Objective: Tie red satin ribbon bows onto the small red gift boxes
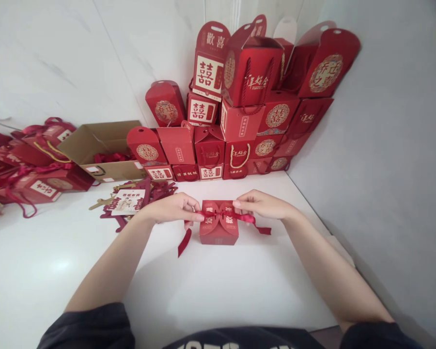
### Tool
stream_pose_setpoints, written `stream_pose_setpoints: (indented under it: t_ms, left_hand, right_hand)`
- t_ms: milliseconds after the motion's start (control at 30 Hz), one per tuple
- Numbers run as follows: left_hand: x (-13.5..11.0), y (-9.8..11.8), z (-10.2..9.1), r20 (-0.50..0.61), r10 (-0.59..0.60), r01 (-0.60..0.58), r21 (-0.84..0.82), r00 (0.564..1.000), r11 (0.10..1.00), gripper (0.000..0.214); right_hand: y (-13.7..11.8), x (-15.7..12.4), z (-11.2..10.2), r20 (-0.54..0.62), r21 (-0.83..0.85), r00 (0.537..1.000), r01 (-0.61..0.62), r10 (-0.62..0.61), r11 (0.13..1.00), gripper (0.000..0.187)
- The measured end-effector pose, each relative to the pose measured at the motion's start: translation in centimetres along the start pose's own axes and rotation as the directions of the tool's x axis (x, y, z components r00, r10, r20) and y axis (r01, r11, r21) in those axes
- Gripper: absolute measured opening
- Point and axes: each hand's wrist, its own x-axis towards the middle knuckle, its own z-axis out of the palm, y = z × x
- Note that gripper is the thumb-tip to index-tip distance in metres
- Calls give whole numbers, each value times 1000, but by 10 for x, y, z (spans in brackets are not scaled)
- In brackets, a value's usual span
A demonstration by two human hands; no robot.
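Near the middle of the white surface (76,261), just in front of the person, a small red box (218,231) stands upright with a red ribbon (221,214) lying across its top. The left hand (174,208) has its fingers pinched closed on the ribbon at the box's left edge. The right hand (262,204) has its fingers pinched closed on the ribbon at the right edge. One loose tail hangs down at each side.

The box looks like thin folded card, so it is probably light, easy to slide or tip, and easy to dent at its flaps. It seems best steadied by its side walls. The ribbon looks soft, limp and rather smooth, so it likely slips unless gripped close to the box.

A stack of red gift boxes (240,111) stands against the wall behind. A brown cardboard box (105,145) and a printed card (128,201) lie to the left.
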Motion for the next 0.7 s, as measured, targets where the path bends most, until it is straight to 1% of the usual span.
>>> stream_pose_setpoints:
  t_ms: [100,167,300,367,467,567,700]
  left_hand:
    - [3,-1,2,-48,32,-32,8,998,999,34]
    - [3,-1,2,-67,45,-44,20,997,999,33]
    - [0,0,-1,-99,12,-4,77,995,997,38]
    - [-2,-1,-3,-93,-8,17,97,996,995,40]
    - [-2,-3,-6,-67,-7,14,113,998,993,39]
    - [-1,-4,-7,-53,51,-45,109,997,993,35]
    - [2,-6,-8,-25,101,-100,61,995,993,29]
  right_hand:
    - [-2,1,5,12,-6,999,-31,31,999,40]
    - [-2,1,6,6,-14,998,-56,56,998,39]
    - [-1,1,1,-19,-2,995,-102,102,995,44]
    - [0,1,-1,-7,5,992,-127,127,992,45]
    - [4,4,-2,-8,55,992,-122,123,991,41]
    - [9,7,-3,-14,115,992,-127,129,985,38]
    - [16,11,-4,-31,129,989,-142,148,981,38]
